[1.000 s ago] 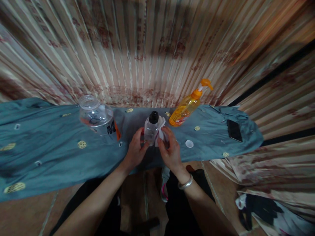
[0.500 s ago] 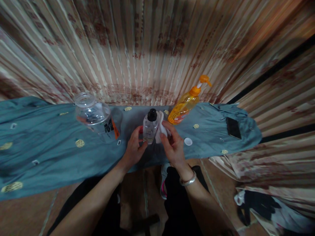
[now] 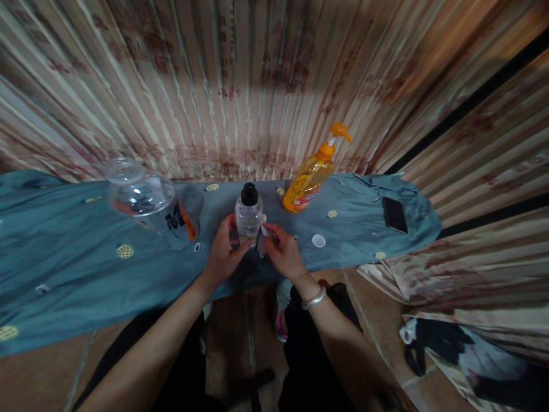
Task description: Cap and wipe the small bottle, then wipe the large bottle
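A clear bottle with a black cap (image 3: 249,220) stands upright near the front of the cloth-covered board. My left hand (image 3: 225,247) is closed around its left side, thumb at the front. In my right hand (image 3: 283,250) a white cloth (image 3: 262,243) is pinched, pressed against the bottle's right side. Behind and to the right stands an orange pump bottle (image 3: 306,183) with yellow-orange liquid. To the left is a large clear plastic jar (image 3: 148,200) with a black and orange label. A small white round lid (image 3: 318,240) lies right of my right hand.
The board has a teal patterned cover (image 3: 90,257). A black phone (image 3: 394,215) lies toward its right end. Pleated curtains (image 3: 193,86) hang right behind it. Dark and white fabric (image 3: 463,349) lies on the tiled floor at the lower right.
My right hand has moved the cloth in closer against the bottle's side, and less of the cloth shows. My left hand keeps its hold. The whole view has shifted slightly.
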Tool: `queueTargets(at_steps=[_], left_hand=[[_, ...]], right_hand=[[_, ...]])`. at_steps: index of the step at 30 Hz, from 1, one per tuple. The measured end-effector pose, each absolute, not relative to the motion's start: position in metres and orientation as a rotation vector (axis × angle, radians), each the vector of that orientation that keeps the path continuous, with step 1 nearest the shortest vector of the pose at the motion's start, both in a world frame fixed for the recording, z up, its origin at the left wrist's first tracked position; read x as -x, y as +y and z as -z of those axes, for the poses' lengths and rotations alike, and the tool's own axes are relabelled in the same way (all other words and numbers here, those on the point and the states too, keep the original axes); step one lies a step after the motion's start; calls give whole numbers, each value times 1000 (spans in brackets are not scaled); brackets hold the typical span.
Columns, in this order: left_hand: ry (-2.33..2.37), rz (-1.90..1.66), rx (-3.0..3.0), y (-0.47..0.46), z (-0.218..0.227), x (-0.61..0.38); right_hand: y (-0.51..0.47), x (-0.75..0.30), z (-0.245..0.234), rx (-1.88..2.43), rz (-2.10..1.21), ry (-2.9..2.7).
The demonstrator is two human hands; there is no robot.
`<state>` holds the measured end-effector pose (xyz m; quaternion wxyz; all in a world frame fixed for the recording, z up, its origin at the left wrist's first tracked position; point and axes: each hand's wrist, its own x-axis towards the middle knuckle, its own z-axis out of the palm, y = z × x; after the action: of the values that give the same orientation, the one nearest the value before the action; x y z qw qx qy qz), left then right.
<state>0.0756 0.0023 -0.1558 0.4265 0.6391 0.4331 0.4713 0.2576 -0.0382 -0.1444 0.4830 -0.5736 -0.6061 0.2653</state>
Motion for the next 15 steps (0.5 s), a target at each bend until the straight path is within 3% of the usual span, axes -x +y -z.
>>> queueTargets(at_steps=[9,15], left_hand=[[997,-1081,-1535,21,144,-71],[1004,-999,-1521,35,149,-72]], right_hand=[[-42,-262,118,1233,-593,-1381],[-57,-254,96,1181,-324,-1525]])
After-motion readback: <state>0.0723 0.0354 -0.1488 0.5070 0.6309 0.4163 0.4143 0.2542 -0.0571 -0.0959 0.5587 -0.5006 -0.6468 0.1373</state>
